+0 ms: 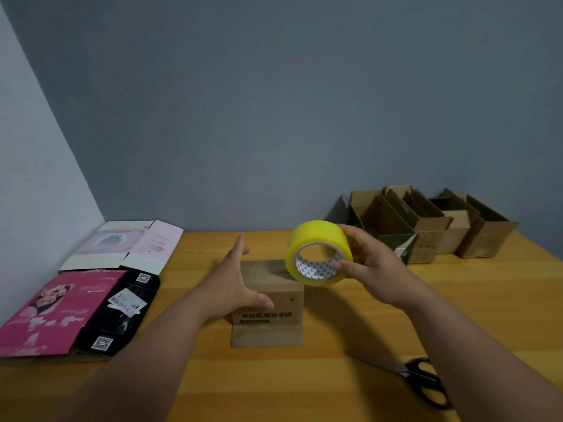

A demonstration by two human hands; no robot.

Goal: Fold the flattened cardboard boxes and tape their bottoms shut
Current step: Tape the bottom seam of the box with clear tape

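box [268,303]: frame center, standing on table [457,315]
left hand [236,284]: fingers straight, flat against box's left side
right hand [370,263]: grasping yellow tape roll [318,252] over box's top right corner
scissors [417,379]: lower right

The left hand [231,281] is covering the small brown box's [268,312] nine o'clock edge, while the tape roll [318,252] is hiding its two o'clock corner. The print on its front is blurring past reading. The scissors [417,377] at five o'clock are smearing, their handles partly lying behind the right forearm.
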